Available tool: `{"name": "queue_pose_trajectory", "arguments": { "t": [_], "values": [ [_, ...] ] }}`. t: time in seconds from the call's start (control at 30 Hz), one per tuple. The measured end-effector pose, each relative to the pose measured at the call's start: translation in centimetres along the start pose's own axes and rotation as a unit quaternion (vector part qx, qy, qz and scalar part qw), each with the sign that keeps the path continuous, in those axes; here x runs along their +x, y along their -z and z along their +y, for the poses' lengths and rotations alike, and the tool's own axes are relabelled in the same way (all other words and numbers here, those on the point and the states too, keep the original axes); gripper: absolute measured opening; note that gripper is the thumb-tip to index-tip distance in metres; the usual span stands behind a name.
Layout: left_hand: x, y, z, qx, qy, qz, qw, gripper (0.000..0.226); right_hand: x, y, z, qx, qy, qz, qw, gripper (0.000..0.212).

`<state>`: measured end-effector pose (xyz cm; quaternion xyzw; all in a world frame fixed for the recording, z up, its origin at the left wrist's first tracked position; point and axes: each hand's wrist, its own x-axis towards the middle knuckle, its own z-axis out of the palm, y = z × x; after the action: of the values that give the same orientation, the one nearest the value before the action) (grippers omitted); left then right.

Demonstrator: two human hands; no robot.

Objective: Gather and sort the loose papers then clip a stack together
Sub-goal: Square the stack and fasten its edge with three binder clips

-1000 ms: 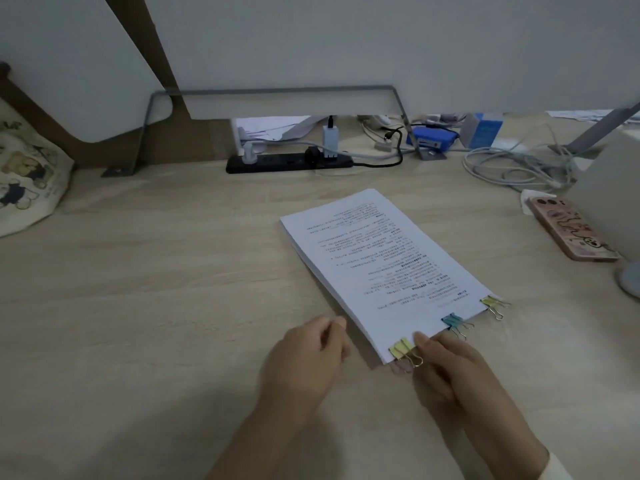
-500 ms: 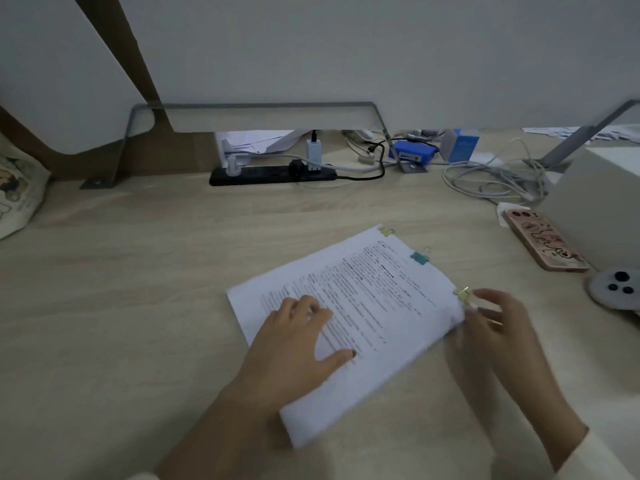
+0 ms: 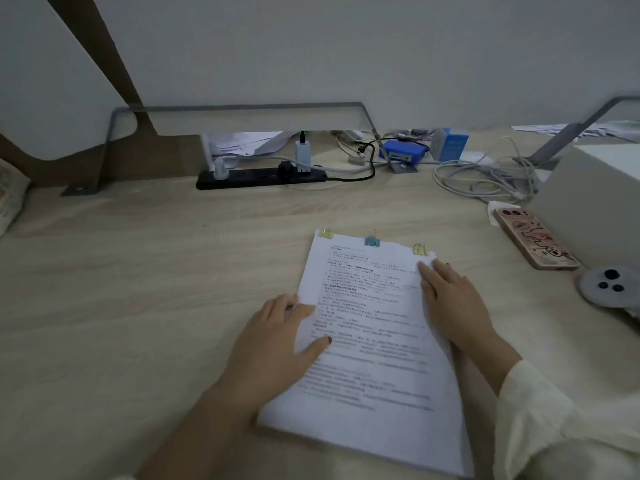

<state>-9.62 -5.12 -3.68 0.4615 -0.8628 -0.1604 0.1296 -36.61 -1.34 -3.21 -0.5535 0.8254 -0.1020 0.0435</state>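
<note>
Two hands, fingers straight, pressing paper stack (image 3: 374, 362); left hand (image 3: 273, 341) at left edge, right hand (image 3: 453, 303) near yellow clip (image 3: 420, 249)

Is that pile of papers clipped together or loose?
Clipped. Three binder clips sit on the far edge of the paper stack: the left yellow clip, the teal clip and the right yellow clip.

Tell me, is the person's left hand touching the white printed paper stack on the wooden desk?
Touching. The head view shows the left hand resting on the white printed paper stack, thumb and fingers across its left edge.
</note>
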Motion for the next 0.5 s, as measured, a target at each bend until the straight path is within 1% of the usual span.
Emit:
{"name": "queue_pose_trajectory", "arguments": {
  "t": [0.07,0.1,0.13,0.17,0.23,0.27,0.33,0.43,0.5],
  "values": [
    [0.2,0.2,0.2,0.001,-0.027,0.044,0.999,0.069,0.1,0.2,-0.6,-0.017,0.029,-0.007,0.999,0.047],
    [0.6,0.2,0.3,-0.007,-0.031,0.050,0.998,0.069,-0.2,0.1,-1.1,-0.015,0.046,-0.012,0.999,0.051],
    [1.0,0.1,0.4,-0.021,-0.031,0.043,0.998,0.068,-0.5,-0.2,-1.5,-0.005,0.057,-0.024,0.998,0.054],
    [1.4,-0.2,0.7,-0.026,-0.029,0.015,0.999,0.067,-0.9,-0.5,-1.7,0.008,0.059,-0.035,0.998,0.056],
    [1.9,-1.1,1.4,-0.003,-0.028,-0.050,0.998,0.072,-1.0,-1.1,-1.6,0.033,0.045,-0.038,0.998,0.058],
    [2.0,-1.6,1.7,0.018,-0.029,-0.064,0.997,0.075,-0.8,-1.0,-1.4,0.042,0.040,-0.037,0.998,0.058],
    [2.0,-2.2,2.0,0.035,-0.024,-0.068,0.997,0.081,-0.4,-0.8,-1.0,0.049,0.030,-0.049,0.997,0.059],
    [1.7,-2.3,2.2,0.041,-0.014,-0.069,0.997,0.081,-1.0,-0.1,-0.8,0.073,-0.003,-0.049,0.996,0.060],
    [1.5,-2.3,2.3,0.046,-0.009,-0.067,0.997,0.081,-2.0,0.4,-0.7,0.136,-0.035,-0.033,0.990,0.048]
  ]
}}
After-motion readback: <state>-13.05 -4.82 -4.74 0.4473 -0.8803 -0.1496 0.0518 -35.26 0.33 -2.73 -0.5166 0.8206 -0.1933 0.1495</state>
